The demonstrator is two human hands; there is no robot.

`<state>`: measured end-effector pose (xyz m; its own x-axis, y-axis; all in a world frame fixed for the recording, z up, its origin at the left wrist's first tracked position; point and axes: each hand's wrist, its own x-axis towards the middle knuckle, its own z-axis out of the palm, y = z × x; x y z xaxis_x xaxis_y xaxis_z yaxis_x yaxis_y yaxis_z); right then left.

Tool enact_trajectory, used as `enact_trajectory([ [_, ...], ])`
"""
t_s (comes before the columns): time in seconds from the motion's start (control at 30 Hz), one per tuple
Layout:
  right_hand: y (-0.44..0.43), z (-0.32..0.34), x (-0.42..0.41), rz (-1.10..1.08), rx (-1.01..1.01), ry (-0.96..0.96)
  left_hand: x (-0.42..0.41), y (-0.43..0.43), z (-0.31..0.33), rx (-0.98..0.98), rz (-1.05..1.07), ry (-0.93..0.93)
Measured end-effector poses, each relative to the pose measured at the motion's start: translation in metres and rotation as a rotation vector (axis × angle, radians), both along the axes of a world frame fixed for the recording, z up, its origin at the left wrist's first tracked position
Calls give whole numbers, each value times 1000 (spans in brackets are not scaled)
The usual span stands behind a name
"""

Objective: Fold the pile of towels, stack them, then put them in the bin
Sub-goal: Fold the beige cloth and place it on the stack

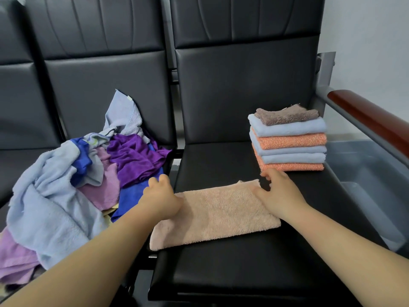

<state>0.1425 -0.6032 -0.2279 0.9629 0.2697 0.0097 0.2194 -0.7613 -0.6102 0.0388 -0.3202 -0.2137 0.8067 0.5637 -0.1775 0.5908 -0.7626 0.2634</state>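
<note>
Peach towel (218,212), folded stack (290,141), grey bin (365,171) beside

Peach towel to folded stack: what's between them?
Head view: bare black seat, plus fingers of the right hand at the peach towel corner, short of the folded stack.
</note>
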Motion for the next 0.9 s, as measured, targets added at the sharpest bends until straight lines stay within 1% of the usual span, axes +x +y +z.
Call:
enact_trajectory([
  [0.07,-1,2,-3,110,-46,-54,0,-16,2,51,-85,11],
  [0.1,-1,3,-6,186,-80,-45,1,-26,2,44,-141,7],
  [0.2,1,2,-14,351,-226,-26,2,-54,-3,-112,-315,-5],
  [0.23,1,3,-16,369,-277,-30,2,-61,-4,-131,-362,6],
  [0.33,-4,10,-21,323,-359,-25,7,-72,-4,-38,-480,-5],
  [0.43,-10,15,-28,276,-346,11,13,-75,-7,27,-602,40],
  [0.53,-17,17,-40,313,-328,89,18,-75,-15,148,-739,129],
  [0.6,-19,17,-45,373,-314,118,18,-76,-17,148,-703,162],
  [0.63,-20,18,-47,397,-302,126,17,-77,-17,141,-660,134],
  [0.73,-23,16,-49,416,-257,124,11,-83,-17,196,-575,-46],
  [0.77,-23,15,-49,417,-251,117,9,-84,-18,152,-567,-76],
  [0.87,-26,13,-45,415,-242,99,1,-86,-18,-170,-553,-73],
  [0.9,-27,13,-44,406,-237,99,-2,-87,-17,-231,-577,-65],
])
